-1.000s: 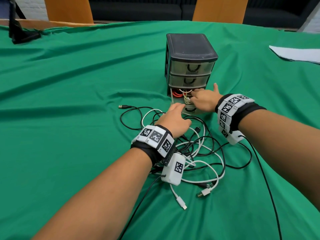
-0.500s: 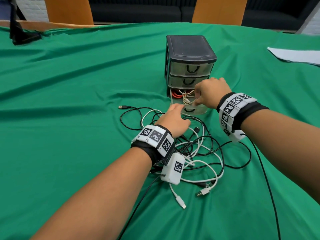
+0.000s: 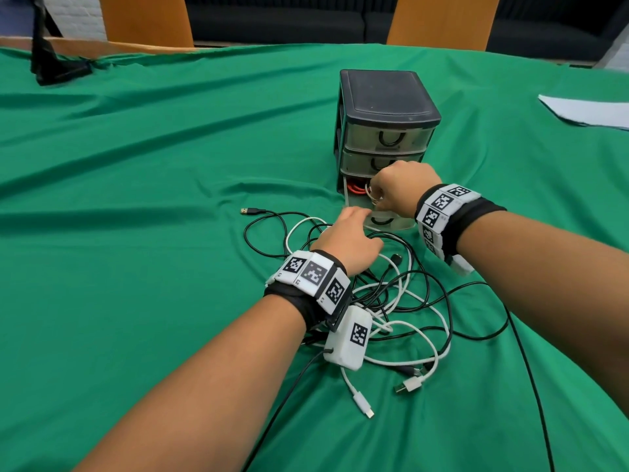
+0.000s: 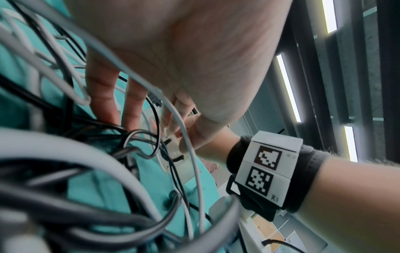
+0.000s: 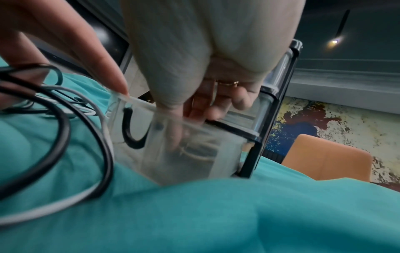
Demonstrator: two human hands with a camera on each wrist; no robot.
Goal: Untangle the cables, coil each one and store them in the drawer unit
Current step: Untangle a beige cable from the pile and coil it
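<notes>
A dark three-drawer unit (image 3: 384, 131) stands on the green cloth with its clear bottom drawer (image 3: 391, 223) (image 5: 173, 145) pulled out. Inside the drawer lie an orange cable (image 3: 355, 189) and a pale coiled cable (image 3: 371, 196). My right hand (image 3: 398, 192) (image 5: 194, 51) is over the drawer, knuckles up, fingers curled down onto the pale coil. My left hand (image 3: 347, 238) (image 4: 173, 51) lies with straight fingers, one fingertip touching the drawer's front left corner. Under and behind the left hand is a tangle of black and white cables (image 3: 401, 301) (image 4: 86, 171).
Loose plugs stick out of the tangle: a black USB plug (image 3: 248, 211) at the left, white ones (image 3: 364, 403) near me. A white sheet (image 3: 589, 112) lies at the right and a black stand (image 3: 51, 63) at the far left. Orange chair backs (image 3: 146, 18) stand beyond the table.
My right hand has gone from lying flat in the drawer to a raised, curled grip on the pale coil. The left hand has stayed at the drawer's corner.
</notes>
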